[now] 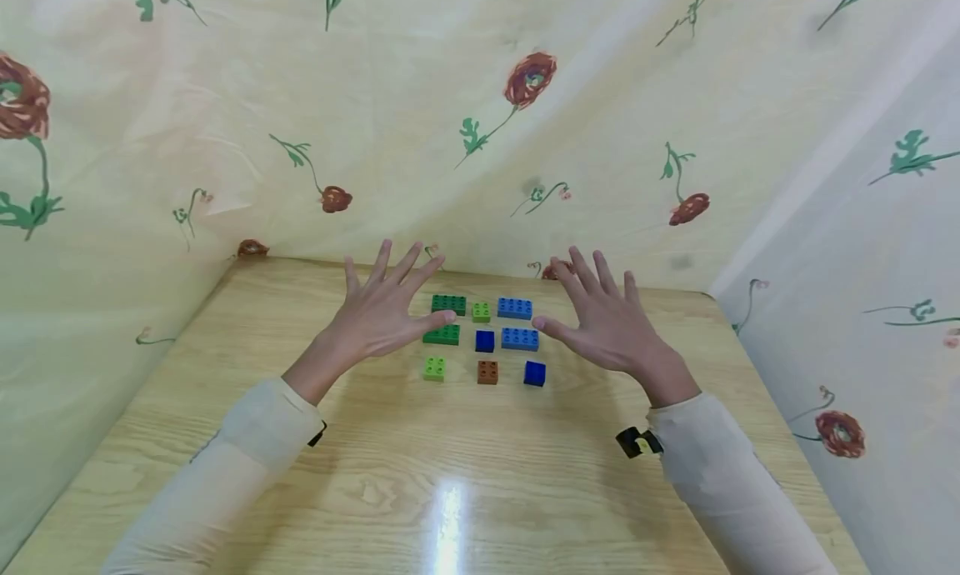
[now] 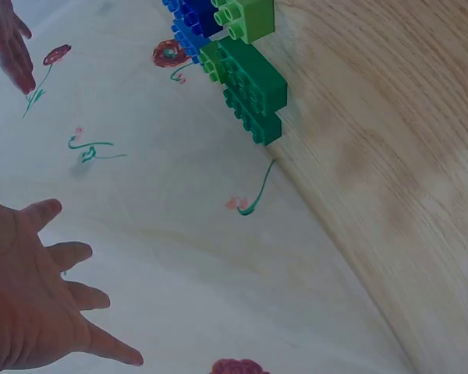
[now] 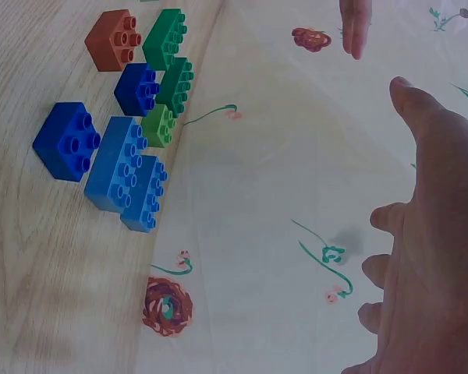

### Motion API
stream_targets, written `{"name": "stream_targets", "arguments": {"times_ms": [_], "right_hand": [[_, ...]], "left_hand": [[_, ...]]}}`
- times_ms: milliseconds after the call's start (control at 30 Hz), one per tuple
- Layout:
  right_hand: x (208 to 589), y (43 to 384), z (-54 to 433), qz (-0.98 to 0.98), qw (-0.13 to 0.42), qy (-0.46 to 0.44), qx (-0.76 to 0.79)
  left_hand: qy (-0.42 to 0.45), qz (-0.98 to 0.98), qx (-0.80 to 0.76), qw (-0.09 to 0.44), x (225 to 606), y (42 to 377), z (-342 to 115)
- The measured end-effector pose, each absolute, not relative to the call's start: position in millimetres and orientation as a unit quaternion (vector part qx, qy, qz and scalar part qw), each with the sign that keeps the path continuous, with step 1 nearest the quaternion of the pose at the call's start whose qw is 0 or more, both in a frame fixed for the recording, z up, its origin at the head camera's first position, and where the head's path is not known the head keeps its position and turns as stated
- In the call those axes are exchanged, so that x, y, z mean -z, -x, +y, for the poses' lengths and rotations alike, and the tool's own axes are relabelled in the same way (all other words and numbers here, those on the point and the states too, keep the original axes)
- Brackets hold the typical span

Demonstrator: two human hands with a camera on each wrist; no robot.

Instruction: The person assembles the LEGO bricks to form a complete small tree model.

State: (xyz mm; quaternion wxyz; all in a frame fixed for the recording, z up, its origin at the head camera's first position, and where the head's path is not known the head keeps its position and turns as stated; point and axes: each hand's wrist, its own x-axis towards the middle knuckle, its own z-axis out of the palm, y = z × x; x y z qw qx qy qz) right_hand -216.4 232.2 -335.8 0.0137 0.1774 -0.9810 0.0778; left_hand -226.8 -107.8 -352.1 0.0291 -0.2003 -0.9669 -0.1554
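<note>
My left hand [image 1: 378, 312] hovers with fingers spread at the left of a group of toy building bricks. Its thumb overlaps the nearer green brick [image 1: 442, 335] in the head view. Spread likewise, my right hand [image 1: 611, 325] is held at the group's right, thumb beside the light blue bricks [image 1: 519, 339]. Both palms hold nothing. In the back row stand a dark green brick [image 1: 448, 305], a small lime brick [image 1: 481, 312] and another blue brick [image 1: 514, 308]. A dark blue brick [image 1: 484, 341] sits mid-group. Nearest lie a lime brick [image 1: 434, 369], a brown brick [image 1: 487, 372] and a dark blue one [image 1: 534, 373].
The bricks stand studs up on a wood-grain table [image 1: 390, 475]. A flower-printed cloth [image 1: 420, 100] hangs behind the table's back edge and along both sides. Black straps [image 1: 639, 442] show at the sleeves' cuffs.
</note>
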Motion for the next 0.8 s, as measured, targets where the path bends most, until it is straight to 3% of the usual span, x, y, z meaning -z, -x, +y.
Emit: {"name": "stream_targets", "arguments": {"times_ms": [467,800], "right_hand": [[361,216,221,-0.968,-0.012,-0.19,-0.165],[379,216,206,-0.944,-0.056,-0.202,-0.253]], "left_hand": [[0.193,-0.95,0.241,0.052,366,223,-114],[0.158,-0.935,0.316,-0.03,394,218,-110]]}}
